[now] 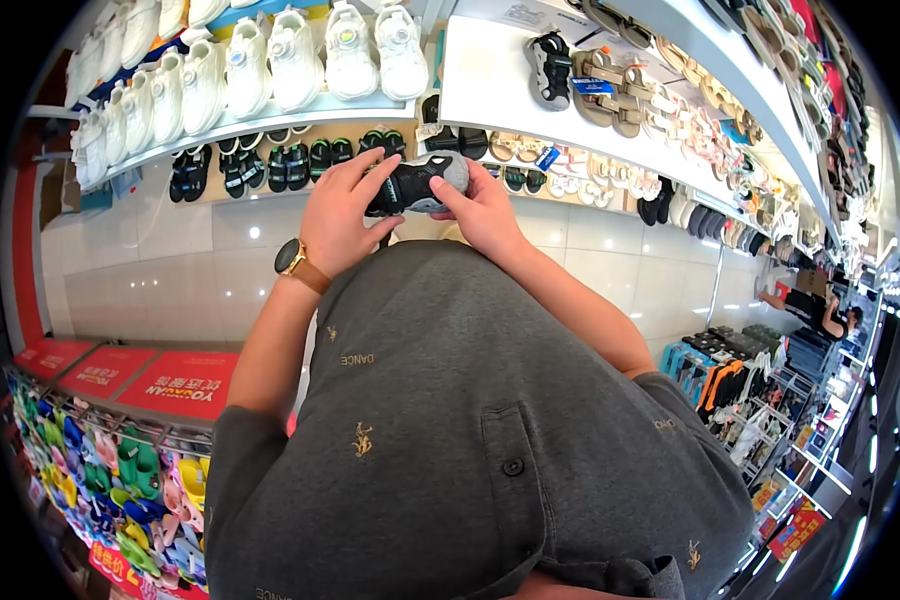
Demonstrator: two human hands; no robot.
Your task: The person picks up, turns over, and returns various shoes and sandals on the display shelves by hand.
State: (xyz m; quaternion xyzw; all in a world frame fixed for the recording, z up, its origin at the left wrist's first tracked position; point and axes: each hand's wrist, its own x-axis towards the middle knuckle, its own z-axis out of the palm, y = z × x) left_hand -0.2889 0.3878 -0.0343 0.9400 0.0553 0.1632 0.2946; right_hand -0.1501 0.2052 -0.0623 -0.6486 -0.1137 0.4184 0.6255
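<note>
A black and grey closed-toe sandal (410, 187) is held up in front of my body, lying sideways between both hands. My right hand (482, 208) grips its grey toe end, with the thumb pressed on the upper. At the other end, my left hand (344, 208) has its thumb and fingers around the black strap part, the fingers somewhat spread. A watch with a brown strap (300, 265) is on my left wrist. The sandal's sole side is mostly hidden from view.
Shelves ahead carry white sneakers (296, 60) at upper left and sandals (610, 92) at upper right. Dark sandals (290, 166) line the lower shelf. A rack of colourful clogs (138, 465) stands at lower left. Another person (828, 315) is far right.
</note>
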